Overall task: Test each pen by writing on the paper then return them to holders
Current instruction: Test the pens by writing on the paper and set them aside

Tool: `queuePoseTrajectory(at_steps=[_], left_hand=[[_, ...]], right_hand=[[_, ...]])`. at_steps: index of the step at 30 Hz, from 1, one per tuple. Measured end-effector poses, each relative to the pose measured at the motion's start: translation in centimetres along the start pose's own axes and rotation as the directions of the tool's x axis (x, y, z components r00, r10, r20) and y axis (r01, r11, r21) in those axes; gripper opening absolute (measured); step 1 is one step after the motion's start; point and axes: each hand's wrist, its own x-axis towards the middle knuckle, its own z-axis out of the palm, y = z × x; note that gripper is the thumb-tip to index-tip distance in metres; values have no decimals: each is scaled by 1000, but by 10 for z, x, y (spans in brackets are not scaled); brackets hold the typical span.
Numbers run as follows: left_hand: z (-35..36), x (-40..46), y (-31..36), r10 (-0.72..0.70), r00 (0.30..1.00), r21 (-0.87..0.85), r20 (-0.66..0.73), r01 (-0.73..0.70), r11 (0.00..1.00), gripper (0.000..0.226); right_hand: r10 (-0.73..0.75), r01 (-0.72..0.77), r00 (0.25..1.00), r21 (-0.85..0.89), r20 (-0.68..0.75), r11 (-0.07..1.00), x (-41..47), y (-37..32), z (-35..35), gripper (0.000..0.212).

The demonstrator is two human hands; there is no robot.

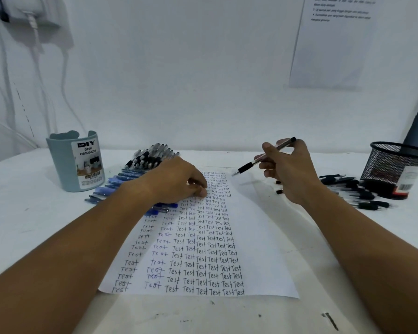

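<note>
Cool, even light from above, soft shadows under both forearms, and wide-angle bending with slight blur toward the edges.

A white paper filled with columns of "Test" lies at center. A black-tipped pen is held aloft at 1 o'clock. Blue pens and black pens lie at 10 o'clock beside a blue-grey organizer; more pens lie at 3 o'clock by a mesh holder.
</note>
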Motion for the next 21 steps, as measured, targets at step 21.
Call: queuePoseTrajectory(at_steps=[21], left_hand=[[5, 4, 6, 120, 928, 40, -354, -113, 993, 29]], right_hand=[[10, 18, 991, -203, 134, 979, -6, 1, 12, 34]])
